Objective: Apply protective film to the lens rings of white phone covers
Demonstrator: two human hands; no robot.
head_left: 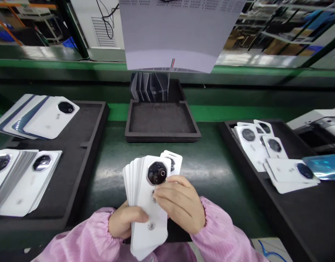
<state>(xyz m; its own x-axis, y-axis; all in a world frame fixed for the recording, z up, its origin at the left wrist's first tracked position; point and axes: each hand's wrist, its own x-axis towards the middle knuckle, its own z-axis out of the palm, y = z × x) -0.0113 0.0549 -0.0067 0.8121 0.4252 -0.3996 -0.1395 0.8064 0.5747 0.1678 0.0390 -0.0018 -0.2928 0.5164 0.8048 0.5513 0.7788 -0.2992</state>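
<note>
A fanned stack of thin white phone back panels [152,203] is upright in front of me, each with a dark camera area near the top. My left hand [127,220] grips the stack low on its left side, thumb across the front panel. My right hand [180,203] is closed at the stack's right side, its fingers lying over the front panel just below the camera. Another white panel [176,162] sticks out behind the stack, above my right fingers. The right thumb is largely hidden, as are the left fingers behind the panels.
The left black tray [92,145] bears standing rows of white panels [31,182]. A middle black tray [163,138] has dark thin sheets [149,87] at its back. White panels [253,149] and a shiny blue piece [327,165] lie on the right tray [265,203]. Paper [175,40] hangs above.
</note>
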